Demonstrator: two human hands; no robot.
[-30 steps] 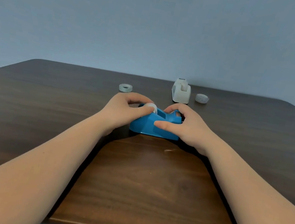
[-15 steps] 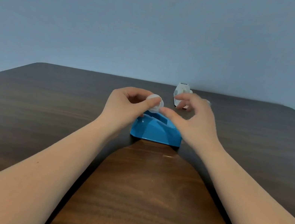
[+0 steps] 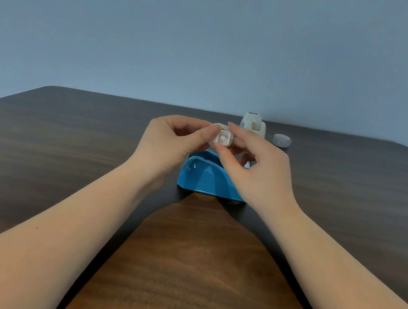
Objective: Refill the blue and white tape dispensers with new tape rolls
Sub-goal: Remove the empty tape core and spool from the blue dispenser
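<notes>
A blue tape dispenser point(image 3: 209, 179) stands on the dark wooden table point(image 3: 60, 156) in the middle. Just above it, both hands pinch a small white spool point(image 3: 222, 138) with a hub in its centre. My left hand point(image 3: 172, 143) grips its left rim with thumb and fingers. My right hand point(image 3: 255, 168) holds its right side with thumb below and forefinger on top. Behind my right hand stands the white tape dispenser point(image 3: 253, 126), partly hidden. A tape roll point(image 3: 281, 140) lies to its right.
A plain blue-grey wall rises behind the table's far edge. Both forearms reach in from the near corners, with a lit patch of tabletop between them.
Both hands rose off the blue dispenser, lifting the white spool out of it. The right hand closed onto the spool. The tape roll seen at the back left is now hidden behind my left hand.
</notes>
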